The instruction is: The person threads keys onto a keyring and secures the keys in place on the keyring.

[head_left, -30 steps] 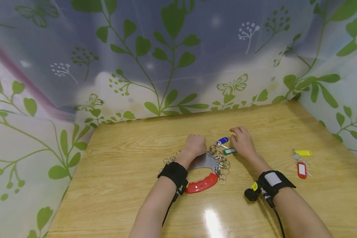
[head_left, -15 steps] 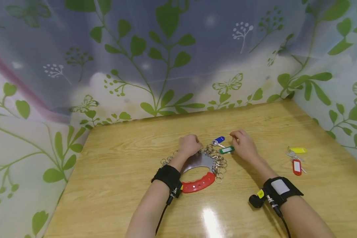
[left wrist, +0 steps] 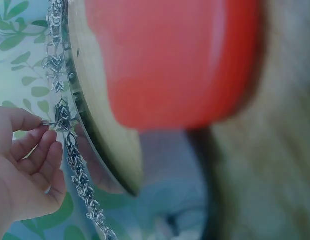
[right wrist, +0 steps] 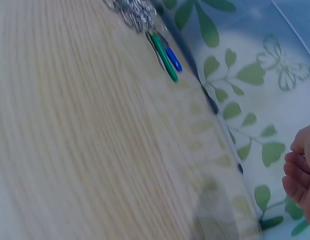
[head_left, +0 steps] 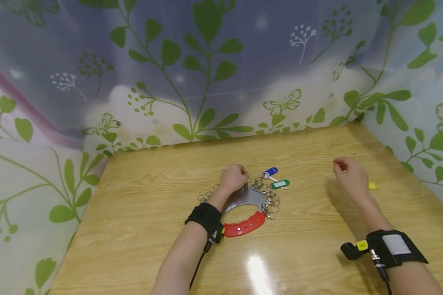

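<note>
A key holder with a curved metal plate (head_left: 249,198) and a red handle (head_left: 245,225) lies on the table, its outer edge hung with several metal rings (head_left: 271,200). My left hand (head_left: 233,178) is over its far edge. In the left wrist view the thumb and a finger pinch one small key ring (left wrist: 46,123) there. A key with a blue tag (head_left: 270,171) and one with a green tag (head_left: 280,184) lie beside the rings. Away to the right, my right hand (head_left: 352,177) is raised over the table, fingers loosely curled and holding nothing.
A yellow key tag (head_left: 372,186) shows just past the right hand, which hides the rest of that spot. The wooden table (head_left: 133,229) ends at a leaf-patterned curtain (head_left: 140,102) at the back and sides.
My right hand has left the green-tagged key and moved right, now covering the red tag and keys there. The left hand stays at the key holder's far edge.
</note>
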`<state>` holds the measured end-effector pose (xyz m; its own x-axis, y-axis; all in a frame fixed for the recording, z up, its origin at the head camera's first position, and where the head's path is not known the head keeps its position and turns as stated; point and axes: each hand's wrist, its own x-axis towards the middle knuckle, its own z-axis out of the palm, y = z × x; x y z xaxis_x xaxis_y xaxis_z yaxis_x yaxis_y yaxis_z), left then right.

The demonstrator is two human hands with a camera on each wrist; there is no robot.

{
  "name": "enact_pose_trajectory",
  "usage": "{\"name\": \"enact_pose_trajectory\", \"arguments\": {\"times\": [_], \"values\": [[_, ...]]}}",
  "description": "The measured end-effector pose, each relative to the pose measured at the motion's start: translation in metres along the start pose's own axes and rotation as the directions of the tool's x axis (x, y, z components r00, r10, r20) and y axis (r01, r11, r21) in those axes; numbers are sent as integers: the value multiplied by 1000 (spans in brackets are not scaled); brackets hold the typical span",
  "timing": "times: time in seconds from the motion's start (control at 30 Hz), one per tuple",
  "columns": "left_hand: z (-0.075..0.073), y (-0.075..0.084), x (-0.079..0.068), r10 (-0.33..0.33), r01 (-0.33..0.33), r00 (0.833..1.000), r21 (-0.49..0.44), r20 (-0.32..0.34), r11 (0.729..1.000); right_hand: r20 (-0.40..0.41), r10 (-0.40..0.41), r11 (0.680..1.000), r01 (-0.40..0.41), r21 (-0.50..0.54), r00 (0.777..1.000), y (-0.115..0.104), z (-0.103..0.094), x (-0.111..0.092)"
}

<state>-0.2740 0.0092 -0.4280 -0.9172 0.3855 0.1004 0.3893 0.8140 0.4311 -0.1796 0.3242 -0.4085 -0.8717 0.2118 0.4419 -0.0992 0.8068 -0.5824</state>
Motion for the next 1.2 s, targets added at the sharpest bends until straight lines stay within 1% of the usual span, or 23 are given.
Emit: {"name": "enact_pose_trajectory", "arguments": {"times": [0.1, 0.23, 0.37, 0.5, 0.6, 0.83, 0.93, 1.07, 1.2], "values": [[-1, 2, 0, 11, -11, 1000, 1, 14, 1000, -4, 35, 999, -35, -18, 999, 10, -9, -4], [-2, 3, -1, 15, -14, 999, -6, 34, 1000, 17, 90, 995, -89, -52, 996, 23, -19, -8], [-2, 3, -2, -1, 1, 999, 3, 41, 1000, 18, 104, 990, -102, -102, 994, 34, -25, -13], [-3, 3, -2, -10, 10, 999, 8, 44, 1000, 36, 125, 982, -118, -149, 992, 41, -28, -19], [-4, 3, -2, -17, 16, 999, 7, 45, 1000, 59, 154, 975, -141, -174, 986, 46, -29, -22], [-3, 1, -3, -25, 24, 999, 26, 40, 999, 61, 173, 970, -159, -186, 983, 59, -27, -25], [-2, 1, -3, -23, 22, 999, 23, 38, 1000, 71, 196, 965, -180, -192, 978, 63, -24, -26], [-2, 1, -5, -20, 20, 999, 5, 37, 1000, 115, 256, 947, -225, -227, 960, 67, -22, -26], [-1, 0, -6, -21, 21, 999, -6, 39, 1000, 146, 287, 932, -240, -273, 947, 68, -20, -26]]}}
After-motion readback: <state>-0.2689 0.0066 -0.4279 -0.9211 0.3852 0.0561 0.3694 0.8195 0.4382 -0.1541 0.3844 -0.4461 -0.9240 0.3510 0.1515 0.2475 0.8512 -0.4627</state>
